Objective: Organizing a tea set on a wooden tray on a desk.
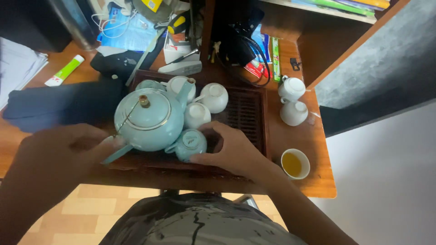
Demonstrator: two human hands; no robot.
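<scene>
Teacup (pixel 190 144), pale blue, lies tipped on the dark slatted tray (pixel 247 113), the right hand (pixel 231 152) curled around it. Left hand (pixel 75 147) pinches the blue teapot's (pixel 147 120) handle.

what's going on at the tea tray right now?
A person sits at a cluttered wooden desk over a dark slatted tea tray. The left hand holds the handle of a pale blue teapot that sits on the tray with its lid on. The right hand grips a small pale blue cup lying on its side beside the pot. More cups are clustered behind it; two white cups stand off the tray, and a cup of yellow tea sits near the desk edge.
</scene>
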